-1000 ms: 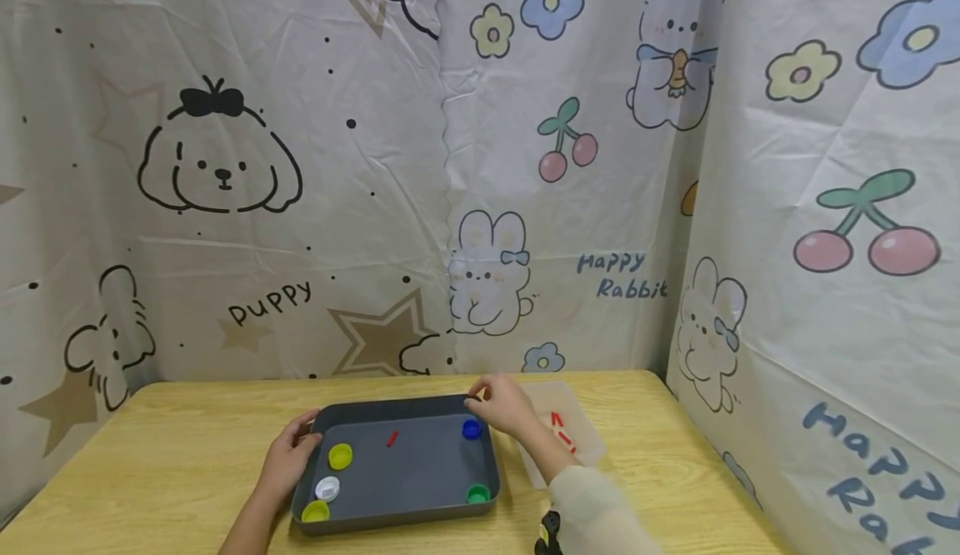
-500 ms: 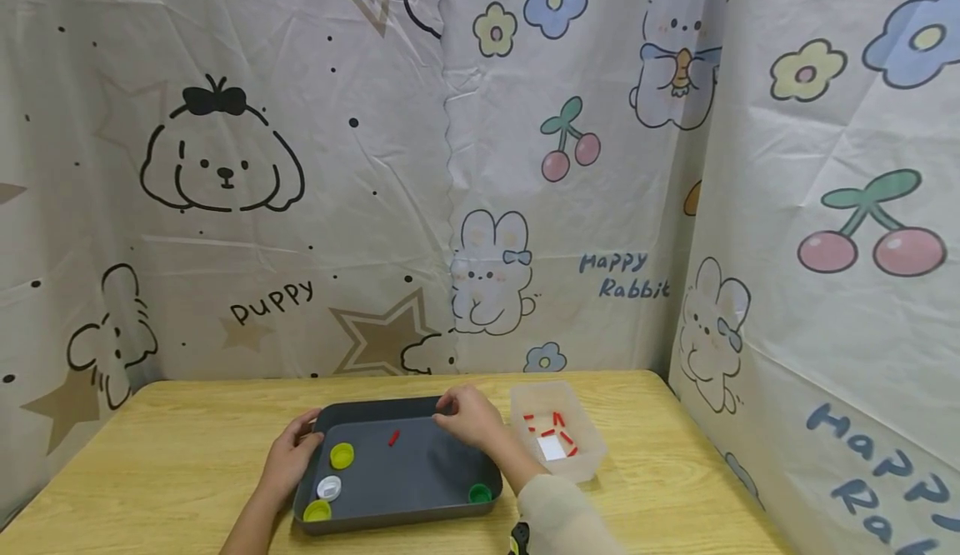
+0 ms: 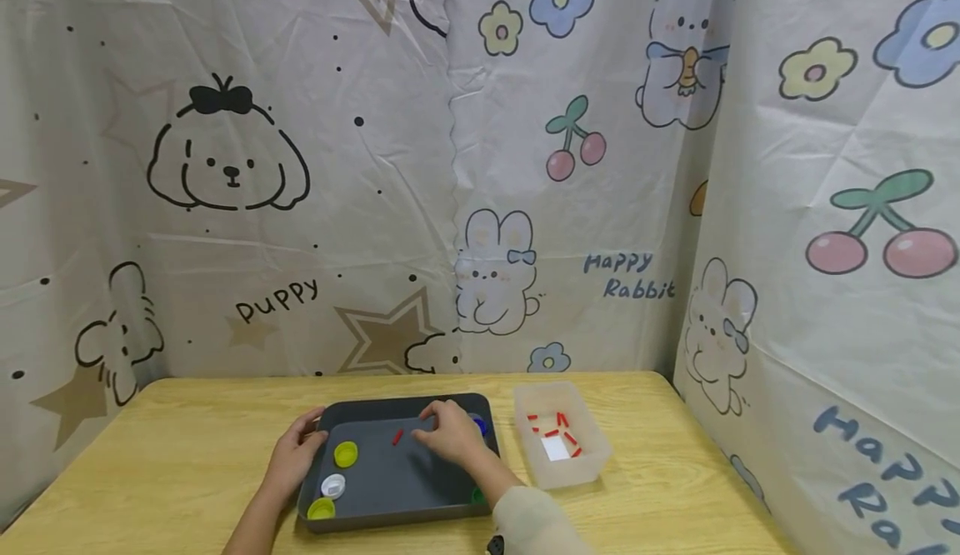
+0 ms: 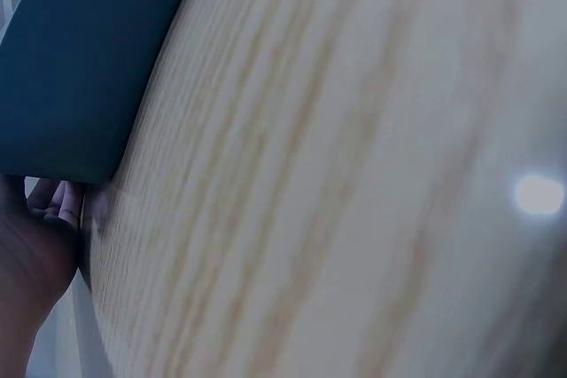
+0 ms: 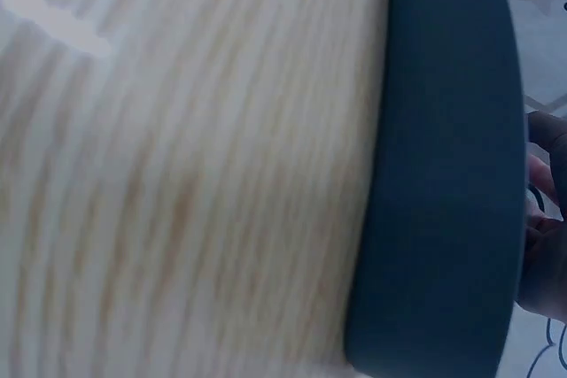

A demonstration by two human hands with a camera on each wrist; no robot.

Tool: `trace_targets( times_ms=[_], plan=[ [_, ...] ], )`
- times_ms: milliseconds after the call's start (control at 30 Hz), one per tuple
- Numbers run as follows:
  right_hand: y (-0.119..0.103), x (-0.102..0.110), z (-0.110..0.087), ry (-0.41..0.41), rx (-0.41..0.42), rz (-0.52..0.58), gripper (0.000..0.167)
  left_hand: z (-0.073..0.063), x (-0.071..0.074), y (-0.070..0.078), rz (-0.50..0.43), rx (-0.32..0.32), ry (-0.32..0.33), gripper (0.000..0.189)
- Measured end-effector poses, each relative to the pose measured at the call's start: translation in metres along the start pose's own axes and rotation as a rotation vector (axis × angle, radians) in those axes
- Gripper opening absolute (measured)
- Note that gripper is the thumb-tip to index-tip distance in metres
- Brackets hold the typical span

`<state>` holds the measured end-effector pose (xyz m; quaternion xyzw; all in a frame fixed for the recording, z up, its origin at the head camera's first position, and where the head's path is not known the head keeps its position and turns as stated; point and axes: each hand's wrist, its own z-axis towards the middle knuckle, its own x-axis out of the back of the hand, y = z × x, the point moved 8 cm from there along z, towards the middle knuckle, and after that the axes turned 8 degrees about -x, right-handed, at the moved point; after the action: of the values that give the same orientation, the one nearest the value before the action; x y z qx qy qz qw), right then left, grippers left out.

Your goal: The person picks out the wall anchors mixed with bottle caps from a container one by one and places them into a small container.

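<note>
A dark grey tray (image 3: 405,501) lies on the table. My left hand (image 3: 294,453) grips its left wall, thumb on the rim; in the left wrist view that hand (image 4: 40,245) sits by the tray's corner. Over the tray's right half hovers my right hand (image 3: 453,434), thumb and index finger toward a short red stick (image 3: 397,437) on the tray floor. Whether anything is between those fingertips cannot be made out. Inside the tray are a yellow cap (image 3: 346,454), a white cap (image 3: 333,486), another yellow cap (image 3: 322,508), and partly hidden blue (image 3: 481,425) and green (image 3: 478,496) caps.
Right of the tray stands a translucent plastic box (image 3: 596,470) holding several red sticks (image 3: 570,438) and a white square (image 3: 555,448). The wooden table (image 3: 645,422) meets a printed cloth curtain (image 3: 390,205) at the back and right.
My right hand has moved left from the tray's back right corner to over its middle right, uncovering the plastic box. My left hand stays on the tray wall.
</note>
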<state>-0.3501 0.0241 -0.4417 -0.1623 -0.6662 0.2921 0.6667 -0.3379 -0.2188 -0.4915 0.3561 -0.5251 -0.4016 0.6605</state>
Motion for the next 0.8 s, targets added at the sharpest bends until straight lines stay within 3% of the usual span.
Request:
trace_targets(
  times_ms=[467, 800],
  plan=[
    [-0.016, -0.026, 0.001, 0.008, -0.022, 0.006, 0.028, -0.002, 0.005, -0.002, 0.011, 0.001, 0.028, 0.046],
    [-0.013, -0.040, 0.008, 0.042, -0.072, -0.032, 0.027, 0.000, 0.005, 0.002, 0.015, -0.020, 0.049, 0.045]
  ],
)
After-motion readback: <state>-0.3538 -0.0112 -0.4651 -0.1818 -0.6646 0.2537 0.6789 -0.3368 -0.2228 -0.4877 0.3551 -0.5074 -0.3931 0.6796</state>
